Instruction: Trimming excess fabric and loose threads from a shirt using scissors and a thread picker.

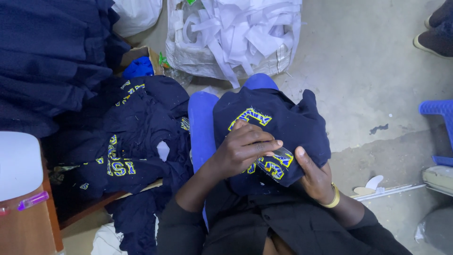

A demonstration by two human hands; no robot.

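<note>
A dark navy garment (278, 127) is held on the lap, draped over the knees, which are clad in bright blue. Yellow and blue embroidered lettering is seen stitched across its front, partly covered by the hands. The cloth is bunched and folded, so its full shape cannot be made out. The left hand (243, 148) is laid on top of the lettering, its fingers (269, 144) curled narrow and pinched together at the stitching; whatever is nipped between them is too small to be told. The right hand (314, 177) is tucked under the garment's lower right edge, thumb pressed up on the fabric, the cloth gripped; its other fingers are hidden beneath. A gold bracelet (334, 198) is worn at that wrist. A clear, shiny patch is glimpsed between the two hands, but what it is cannot be told.

Just beside the left knee, a heap of similar navy garments (137, 137) with the same lettering is piled on a low wooden counter (28, 226). A pink pen (33, 200) is seen lying on the counter's near corner. Farther off, on the concrete floor (368, 61), a white sack (236, 38) stuffed with white strips is stood. At the top right edge, another person's shoe (434, 45) is cut off by the frame.
</note>
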